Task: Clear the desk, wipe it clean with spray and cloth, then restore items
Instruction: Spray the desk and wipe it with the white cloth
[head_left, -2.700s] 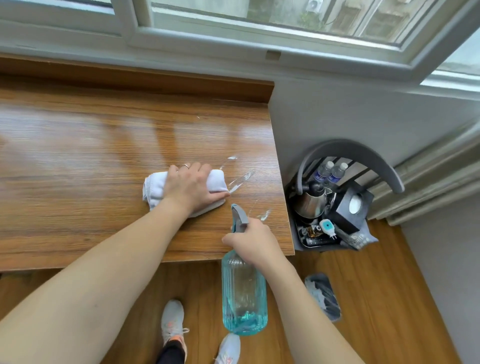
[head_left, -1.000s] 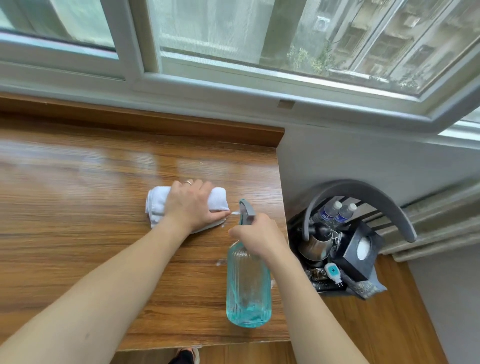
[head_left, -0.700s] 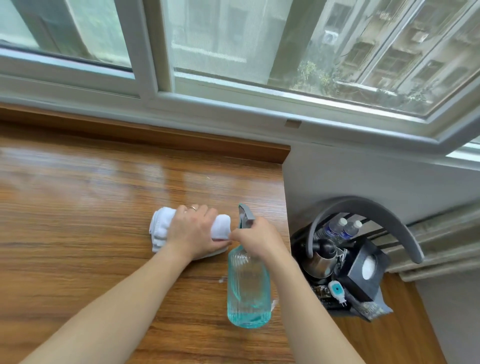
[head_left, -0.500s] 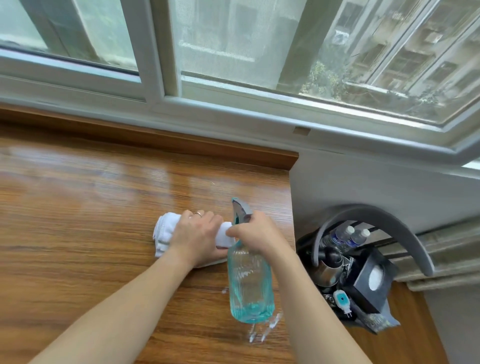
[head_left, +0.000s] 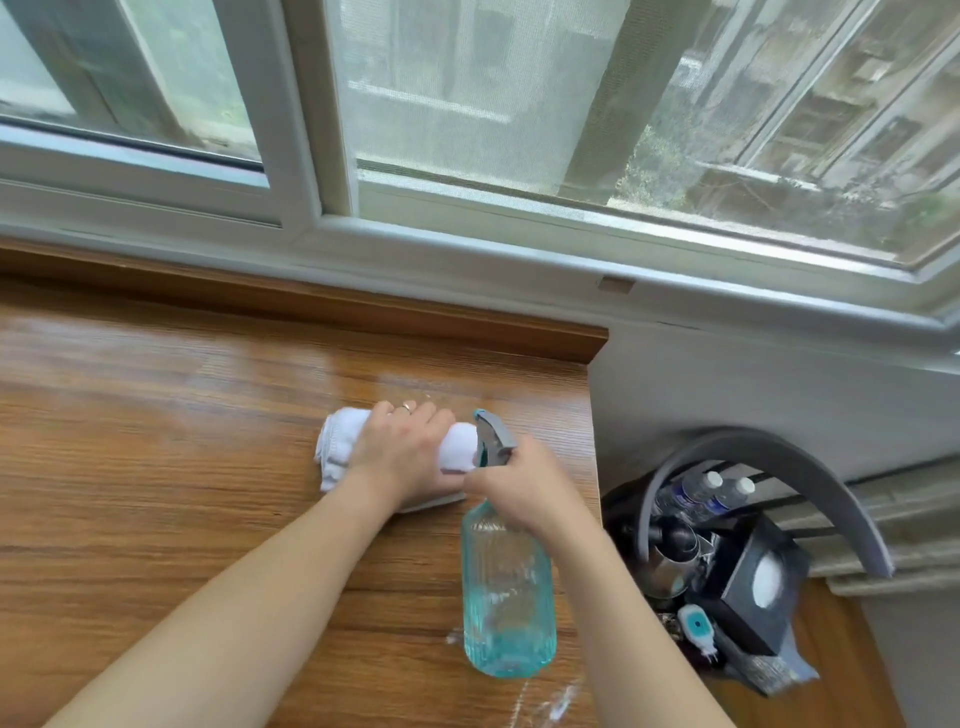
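Wood-grain desk (head_left: 156, 493): left hand (head_left: 405, 457) presses folded cloth (head_left: 337, 447); right hand (head_left: 524, 488) grips ribbed bottle (head_left: 506, 603).

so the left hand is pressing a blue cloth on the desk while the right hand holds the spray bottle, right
Not quite: the cloth is white, not blue, as the head view shows. The left hand does press it on the desk while the right hand holds the spray bottle.
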